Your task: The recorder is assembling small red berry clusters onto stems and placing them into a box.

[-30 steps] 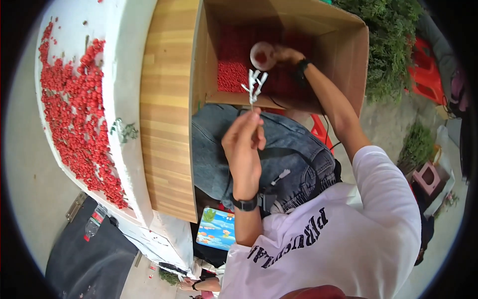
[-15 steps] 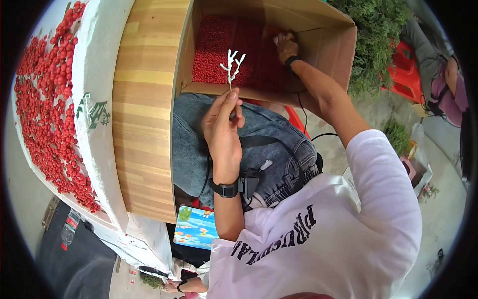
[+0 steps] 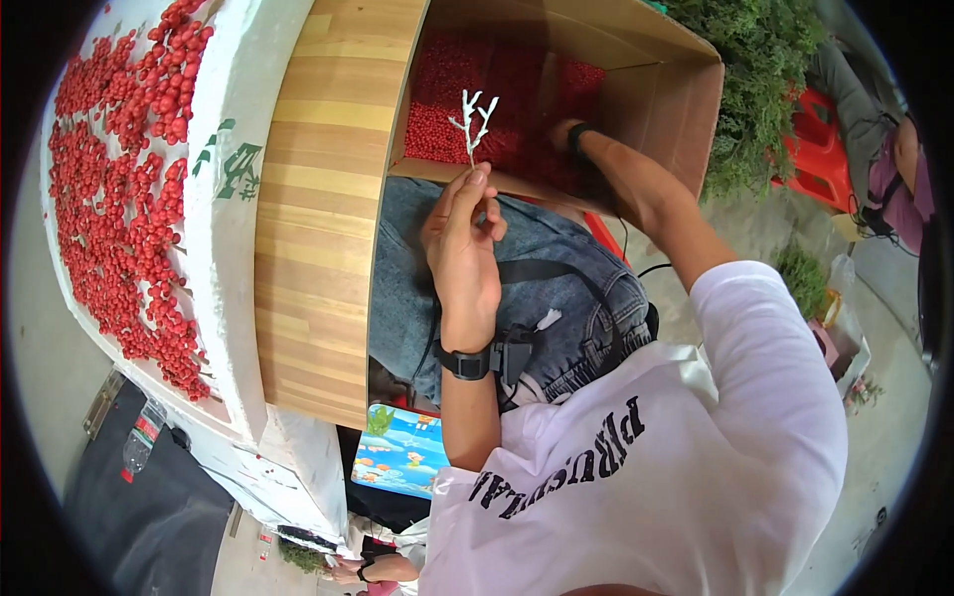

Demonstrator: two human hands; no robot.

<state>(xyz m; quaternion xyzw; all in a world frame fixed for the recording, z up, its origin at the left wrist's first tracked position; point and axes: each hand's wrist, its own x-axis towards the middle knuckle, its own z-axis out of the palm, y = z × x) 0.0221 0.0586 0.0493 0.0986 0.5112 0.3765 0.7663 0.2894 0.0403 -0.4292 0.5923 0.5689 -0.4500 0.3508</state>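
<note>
My left hand (image 3: 463, 243) pinches the stem of a small white branched twig (image 3: 473, 133) between thumb and fingertips. The twig stands upright, its forked tips pointing away from me, in front of the cardboard box (image 3: 686, 114). Inside that box lie many small red berries (image 3: 437, 129), some seemingly under clear plastic. My right hand (image 3: 566, 137) reaches down into the box, a black band on its wrist. Its fingers are sunk out of sight among the berries, so their closure does not show.
Left of the box is a wooden-topped table (image 3: 323, 199). Beyond it stands a white foam block (image 3: 224, 248) with red berry stems (image 3: 134, 199) on it. Green foliage (image 3: 745, 84) and a red stool (image 3: 820, 154) are at right, beside another person. A colourful tablet-like panel (image 3: 397, 462) lies near my left forearm.
My right hand has gone deeper and lower into the box, and its fingers have dropped from view. The view has shifted slightly; my left hand still holds the twig.
</note>
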